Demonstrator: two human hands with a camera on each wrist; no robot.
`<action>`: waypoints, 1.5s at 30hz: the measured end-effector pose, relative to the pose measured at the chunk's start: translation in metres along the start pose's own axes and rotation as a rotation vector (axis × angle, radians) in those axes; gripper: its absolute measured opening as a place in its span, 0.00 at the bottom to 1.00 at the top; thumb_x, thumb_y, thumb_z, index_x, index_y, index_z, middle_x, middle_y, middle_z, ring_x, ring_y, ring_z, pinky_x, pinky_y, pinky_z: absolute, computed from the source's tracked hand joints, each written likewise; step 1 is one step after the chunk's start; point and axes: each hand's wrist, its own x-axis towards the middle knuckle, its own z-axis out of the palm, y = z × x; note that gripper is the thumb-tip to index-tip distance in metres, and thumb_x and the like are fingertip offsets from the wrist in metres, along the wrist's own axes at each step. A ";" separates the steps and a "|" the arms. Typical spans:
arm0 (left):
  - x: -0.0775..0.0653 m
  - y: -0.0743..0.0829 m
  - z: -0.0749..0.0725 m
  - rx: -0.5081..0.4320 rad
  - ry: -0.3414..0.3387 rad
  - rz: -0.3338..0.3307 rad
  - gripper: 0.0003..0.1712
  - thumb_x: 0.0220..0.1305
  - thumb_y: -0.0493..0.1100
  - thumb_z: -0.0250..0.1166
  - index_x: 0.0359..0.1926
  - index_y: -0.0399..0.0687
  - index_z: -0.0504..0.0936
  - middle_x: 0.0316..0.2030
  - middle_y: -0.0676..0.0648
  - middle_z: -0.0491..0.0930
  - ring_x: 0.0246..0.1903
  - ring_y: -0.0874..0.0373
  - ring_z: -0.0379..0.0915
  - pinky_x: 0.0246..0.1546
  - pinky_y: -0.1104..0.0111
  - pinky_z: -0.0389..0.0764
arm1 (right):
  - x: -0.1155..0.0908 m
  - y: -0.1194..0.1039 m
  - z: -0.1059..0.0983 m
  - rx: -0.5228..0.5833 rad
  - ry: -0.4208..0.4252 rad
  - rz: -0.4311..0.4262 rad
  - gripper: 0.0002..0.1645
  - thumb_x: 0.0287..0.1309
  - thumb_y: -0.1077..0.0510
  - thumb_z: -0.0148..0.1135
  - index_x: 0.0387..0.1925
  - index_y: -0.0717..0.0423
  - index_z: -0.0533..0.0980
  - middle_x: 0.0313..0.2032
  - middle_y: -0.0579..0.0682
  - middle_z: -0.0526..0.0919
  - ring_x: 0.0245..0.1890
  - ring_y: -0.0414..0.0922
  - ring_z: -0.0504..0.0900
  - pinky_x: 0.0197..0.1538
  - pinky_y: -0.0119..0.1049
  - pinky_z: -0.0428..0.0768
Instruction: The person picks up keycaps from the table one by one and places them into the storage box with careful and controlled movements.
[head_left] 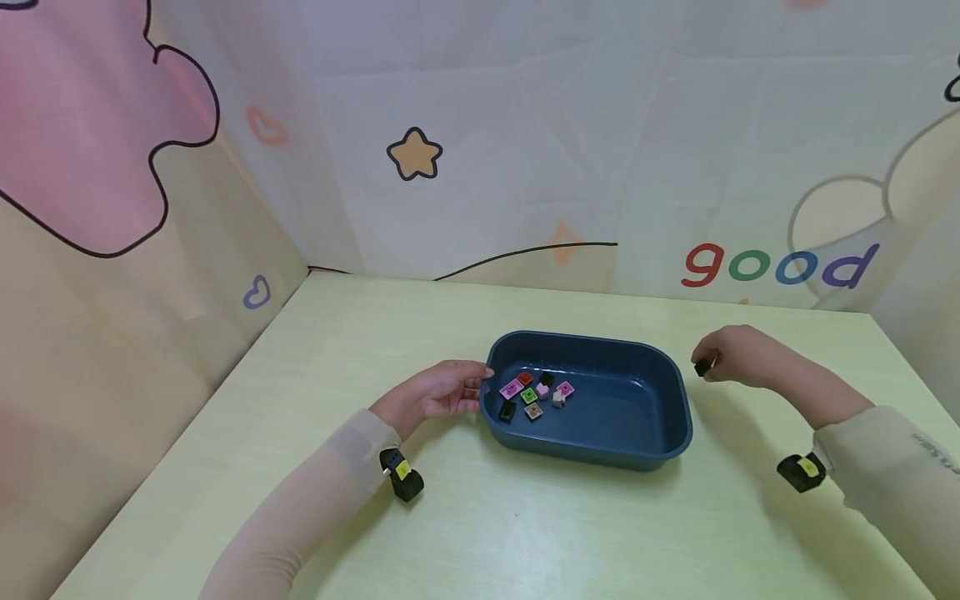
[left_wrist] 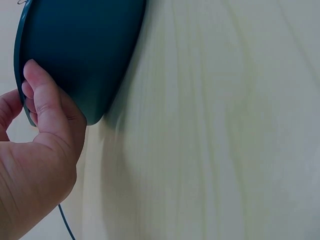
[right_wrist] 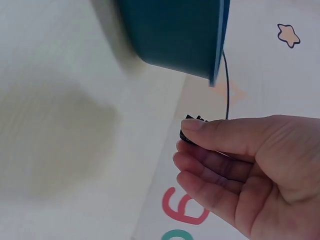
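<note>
A dark blue plastic basin (head_left: 600, 454) stands on the table, with several small toy building bricks inside toward its left end. Among them are a pink brick (head_left: 512, 389), a green brick (head_left: 529, 396), a red brick (head_left: 525, 378) and a black brick (head_left: 507, 411). My left hand (head_left: 442, 390) grips the basin's left rim, thumb on one side and fingers on the other, as the left wrist view shows. Just off the basin's right end, my right hand (head_left: 738, 354) pinches a small black brick (right_wrist: 187, 131) between thumb and forefinger, raised above the table.
The pale wood-grain table (head_left: 480, 542) extends around the basin. Behind it hangs a printed cloth backdrop (head_left: 525, 150) with a star and the word "good". A wrist camera (head_left: 402, 475) sits on the left sleeve, another wrist camera (head_left: 802, 472) on the right.
</note>
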 end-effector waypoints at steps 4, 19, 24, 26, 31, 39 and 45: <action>0.000 0.001 0.000 0.000 -0.008 0.005 0.07 0.78 0.41 0.53 0.45 0.42 0.75 0.27 0.52 0.80 0.24 0.65 0.77 0.25 0.79 0.84 | -0.002 -0.005 -0.011 -0.028 0.024 -0.028 0.13 0.55 0.70 0.69 0.43 0.73 0.82 0.33 0.56 0.87 0.33 0.47 0.81 0.41 0.48 0.89; 0.001 -0.002 -0.001 0.002 -0.020 0.007 0.07 0.78 0.41 0.53 0.44 0.44 0.75 0.28 0.52 0.80 0.24 0.65 0.78 0.26 0.79 0.84 | 0.002 -0.030 -0.040 -0.028 0.047 -0.087 0.15 0.56 0.67 0.71 0.46 0.67 0.83 0.36 0.51 0.88 0.37 0.45 0.83 0.44 0.48 0.88; 0.002 -0.003 -0.002 0.005 -0.028 0.010 0.07 0.78 0.41 0.53 0.44 0.43 0.76 0.28 0.52 0.80 0.24 0.65 0.78 0.26 0.79 0.85 | 0.005 -0.041 -0.044 -0.021 0.048 -0.111 0.16 0.56 0.67 0.71 0.47 0.67 0.83 0.36 0.51 0.88 0.37 0.46 0.84 0.45 0.48 0.89; 0.002 -0.002 -0.001 0.007 -0.028 0.012 0.07 0.77 0.41 0.53 0.44 0.43 0.76 0.27 0.52 0.79 0.24 0.65 0.77 0.26 0.79 0.85 | 0.007 -0.045 -0.046 -0.014 0.048 -0.129 0.16 0.56 0.68 0.71 0.47 0.67 0.82 0.37 0.52 0.88 0.38 0.46 0.85 0.45 0.48 0.89; 0.001 -0.001 -0.001 0.005 -0.021 0.006 0.07 0.77 0.41 0.53 0.45 0.42 0.76 0.28 0.52 0.79 0.24 0.65 0.77 0.27 0.78 0.85 | 0.013 -0.055 -0.050 0.018 0.027 -0.157 0.16 0.58 0.67 0.70 0.49 0.67 0.82 0.39 0.53 0.88 0.38 0.45 0.84 0.45 0.46 0.89; -0.001 0.000 -0.001 0.004 -0.025 0.013 0.07 0.78 0.40 0.53 0.45 0.42 0.75 0.28 0.52 0.80 0.25 0.65 0.77 0.27 0.78 0.85 | 0.027 -0.071 -0.048 0.062 -0.018 -0.170 0.16 0.60 0.66 0.70 0.50 0.64 0.82 0.40 0.53 0.88 0.39 0.44 0.83 0.45 0.44 0.89; 0.000 0.000 -0.001 0.008 -0.029 0.014 0.07 0.77 0.40 0.52 0.44 0.42 0.75 0.28 0.52 0.80 0.25 0.65 0.78 0.27 0.79 0.85 | 0.037 -0.082 -0.045 0.082 -0.042 -0.215 0.15 0.60 0.66 0.69 0.49 0.63 0.82 0.41 0.54 0.88 0.39 0.44 0.83 0.46 0.45 0.89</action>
